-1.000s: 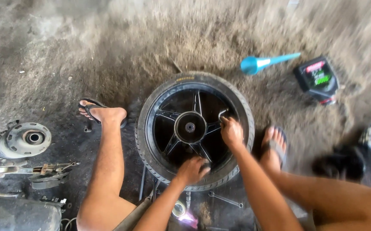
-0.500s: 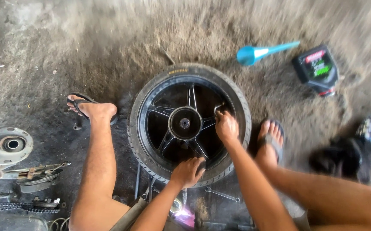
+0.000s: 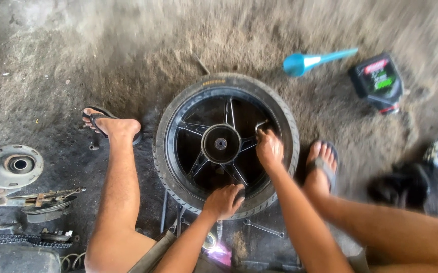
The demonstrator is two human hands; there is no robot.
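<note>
Near you, spanners [image 3: 262, 228] lie on the dirt floor [image 3: 103, 50] under your arms. Your left hand [image 3: 223, 201] closes its grip on the near rim of the black wheel [image 3: 225, 144]; your right hand [image 3: 269, 149] closes its grip around a small metal tool [image 3: 260, 125]. Farther, a blue funnel [image 3: 310, 61] and an oil bottle [image 3: 378, 82]

We're in soft, even daylight, brighter far and right, dimmer at the near left. Motion blur smears the far right ground; the wheel [image 3: 225, 144] stays fairly sharp, and wide-angle bending shows at the edges.
</note>
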